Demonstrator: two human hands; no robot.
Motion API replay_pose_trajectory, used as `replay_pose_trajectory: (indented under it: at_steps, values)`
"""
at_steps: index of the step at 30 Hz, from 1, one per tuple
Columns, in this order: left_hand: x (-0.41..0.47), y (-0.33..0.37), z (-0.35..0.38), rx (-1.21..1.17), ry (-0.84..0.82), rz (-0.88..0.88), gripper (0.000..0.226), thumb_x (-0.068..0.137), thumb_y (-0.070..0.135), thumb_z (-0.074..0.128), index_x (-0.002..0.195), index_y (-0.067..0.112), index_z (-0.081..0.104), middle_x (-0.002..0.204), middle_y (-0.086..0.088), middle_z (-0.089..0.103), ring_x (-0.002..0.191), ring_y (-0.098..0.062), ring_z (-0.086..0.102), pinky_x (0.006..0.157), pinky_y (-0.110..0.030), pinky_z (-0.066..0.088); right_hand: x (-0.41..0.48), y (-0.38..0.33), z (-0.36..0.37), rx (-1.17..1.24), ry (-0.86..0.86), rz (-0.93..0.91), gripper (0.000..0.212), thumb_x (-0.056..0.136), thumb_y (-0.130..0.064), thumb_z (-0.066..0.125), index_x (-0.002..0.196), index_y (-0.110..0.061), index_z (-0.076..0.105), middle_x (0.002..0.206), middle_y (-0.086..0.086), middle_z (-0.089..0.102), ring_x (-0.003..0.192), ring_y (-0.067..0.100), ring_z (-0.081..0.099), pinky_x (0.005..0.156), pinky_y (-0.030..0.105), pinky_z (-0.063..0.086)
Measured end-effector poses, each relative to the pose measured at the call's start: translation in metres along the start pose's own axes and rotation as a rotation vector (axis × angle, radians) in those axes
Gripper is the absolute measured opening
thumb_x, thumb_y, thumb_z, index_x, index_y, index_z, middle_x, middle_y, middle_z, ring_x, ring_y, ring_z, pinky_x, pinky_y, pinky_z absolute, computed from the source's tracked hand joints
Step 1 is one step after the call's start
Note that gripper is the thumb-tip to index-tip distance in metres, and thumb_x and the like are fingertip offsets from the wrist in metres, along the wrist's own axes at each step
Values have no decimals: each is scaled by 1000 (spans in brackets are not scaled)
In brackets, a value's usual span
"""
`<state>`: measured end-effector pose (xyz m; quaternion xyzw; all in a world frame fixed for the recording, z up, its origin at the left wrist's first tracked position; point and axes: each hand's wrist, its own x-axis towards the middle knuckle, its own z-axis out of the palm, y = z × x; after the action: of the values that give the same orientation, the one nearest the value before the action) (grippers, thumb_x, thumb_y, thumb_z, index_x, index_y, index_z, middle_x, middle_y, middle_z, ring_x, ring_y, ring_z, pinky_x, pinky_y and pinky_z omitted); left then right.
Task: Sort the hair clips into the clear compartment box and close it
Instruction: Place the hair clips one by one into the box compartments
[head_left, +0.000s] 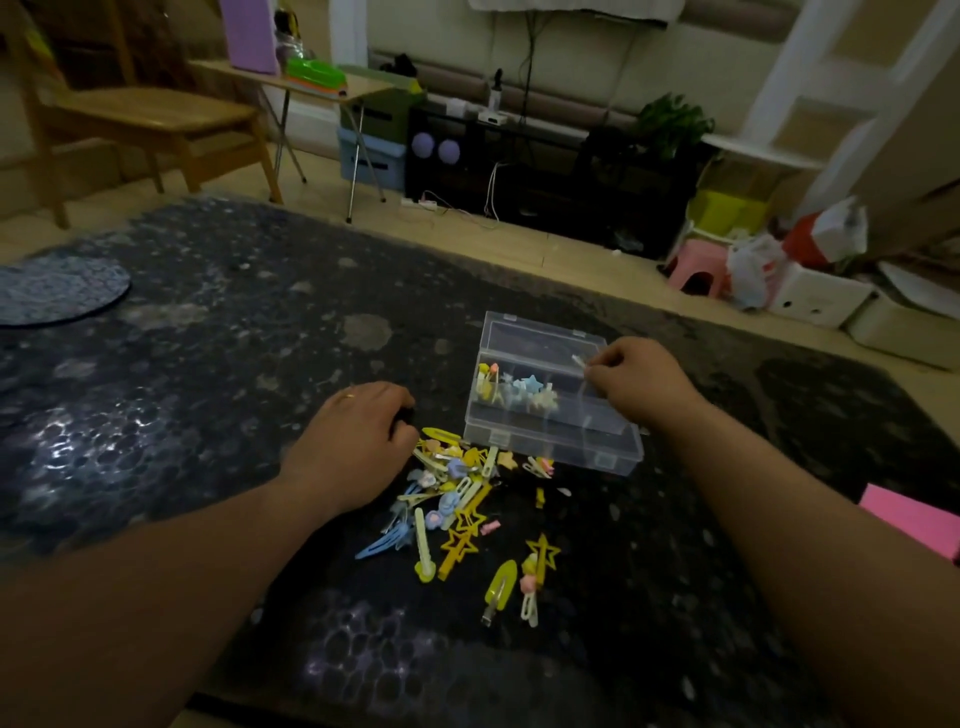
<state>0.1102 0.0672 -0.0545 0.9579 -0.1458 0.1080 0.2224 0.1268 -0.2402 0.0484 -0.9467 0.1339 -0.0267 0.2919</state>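
Hair clips (467, 504), left grip (358, 436) curled at them, hold unclear, right grip (636, 387) pinching pale clip (578, 360) over box (550, 448)

A dark, mottled rug (208, 364) covers the floor here and carries everything. The clear compartment box (545, 441) sits on it with its lid open, a few clips already inside. Just in front, touching the box's near edge, a loose heap of hair clips (457, 499) spreads across the pile. A pink sheet (914, 519) lies at the right edge, and a round blue mat (57, 291) at the far left.
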Motion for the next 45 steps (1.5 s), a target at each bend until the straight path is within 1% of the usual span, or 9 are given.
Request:
replay_pose_trajectory:
  at_steps: [3, 8, 16, 20, 24, 27, 32, 38, 45]
  values:
    - [-1, -1, 0, 0, 2, 7, 36, 97, 33, 46, 127, 23, 62, 129, 5, 64, 119, -15, 56, 109, -35, 39, 30, 4, 12, -150, -62, 55, 22, 100, -20, 71, 96, 0, 78, 92, 21, 74, 80, 29, 70, 70, 41, 61]
    - [-1, 0, 1, 17, 18, 7, 32, 95, 31, 48, 121, 22, 63, 122, 3, 65, 115, -17, 57, 108, -35, 37, 43, -1, 24, -401, -147, 102, 22, 95, -29, 74, 95, -10, 62, 93, 10, 66, 82, 26, 66, 65, 36, 53]
    - [-2, 2, -1, 17, -5, 2, 34, 96, 33, 45, 125, 25, 61, 125, 5, 64, 118, -16, 55, 110, -35, 36, 49, 0, 27, -323, -166, 119, 25, 93, -31, 78, 94, -6, 73, 93, 13, 73, 80, 27, 69, 64, 35, 53]
    - [-2, 2, -1, 13, -21, 5, 39, 94, 37, 41, 124, 24, 62, 126, 4, 64, 118, -17, 56, 109, -37, 37, 22, 1, 20, -247, 14, -44, 27, 102, -31, 67, 91, -9, 77, 85, 14, 75, 67, 24, 65, 61, 33, 52]
    - [-1, 2, -2, 13, -31, 3, 41, 93, 38, 39, 124, 24, 62, 126, 3, 64, 118, -17, 56, 109, -38, 38, -35, -9, 17, -87, 155, -283, 17, 105, -32, 64, 93, -21, 67, 84, -5, 67, 76, 11, 64, 61, 25, 44]
    - [-2, 2, -2, 20, -42, -2, 38, 95, 36, 42, 125, 23, 61, 128, 2, 63, 120, -19, 55, 111, -39, 37, -76, -10, 20, -37, -39, -431, 3, 103, -30, 67, 105, -28, 68, 96, -15, 66, 87, 0, 63, 73, 17, 48]
    - [0, 4, -4, 18, -53, -6, 38, 95, 34, 42, 126, 23, 61, 129, 2, 64, 120, -18, 55, 109, -39, 39, -110, -4, 36, -174, -448, -531, 12, 98, -34, 75, 109, -37, 71, 100, -19, 69, 90, -7, 65, 80, 20, 53]
    - [-1, 5, -4, 14, -31, -11, 40, 93, 33, 44, 126, 21, 64, 127, 2, 65, 117, -19, 57, 106, -40, 44, -119, -1, 53, -275, -452, -589, 8, 97, -39, 75, 99, -32, 70, 104, -9, 66, 65, -4, 60, 78, 35, 59]
    - [-1, 4, -3, 17, -15, 2, 38, 95, 31, 45, 126, 21, 64, 128, 2, 66, 117, -18, 58, 106, -38, 43, -114, -3, 55, -307, -393, -641, 7, 98, -32, 67, 94, -27, 65, 92, -9, 65, 83, 11, 62, 76, 40, 56]
